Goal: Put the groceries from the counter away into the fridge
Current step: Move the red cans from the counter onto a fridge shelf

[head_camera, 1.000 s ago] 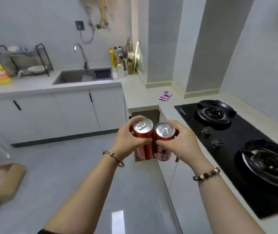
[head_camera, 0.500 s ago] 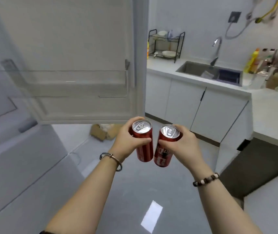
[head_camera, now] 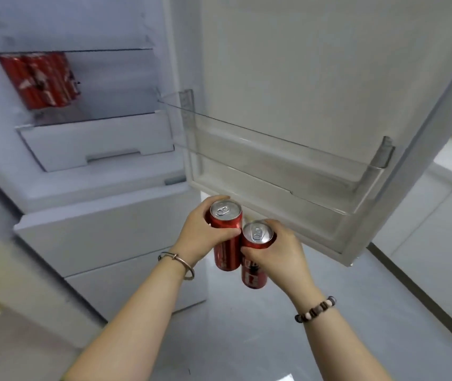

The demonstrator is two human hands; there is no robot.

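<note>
My left hand [head_camera: 205, 233] grips a tall red soda can [head_camera: 226, 248], held upright. Touching it on the right is a second red can [head_camera: 253, 273], gripped by my right hand [head_camera: 282, 254] and held a little lower. Both cans hang in front of the open fridge, just below the bottom edge of its open door [head_camera: 288, 78]. Inside the fridge, several red cans [head_camera: 40, 81] stand at the left on a glass shelf [head_camera: 114, 116].
The door carries a clear plastic door bin [head_camera: 274, 160] that holds nothing. A white drawer [head_camera: 95, 147] sits under the shelf, with closed freezer fronts [head_camera: 103, 235] below. White cabinets [head_camera: 439, 243] and a counter edge lie at the right, over grey floor [head_camera: 233, 339].
My view has swung left from the stove and sink to the open fridge. The two cans stay in my hands, and the right one now sits lower than the left.
</note>
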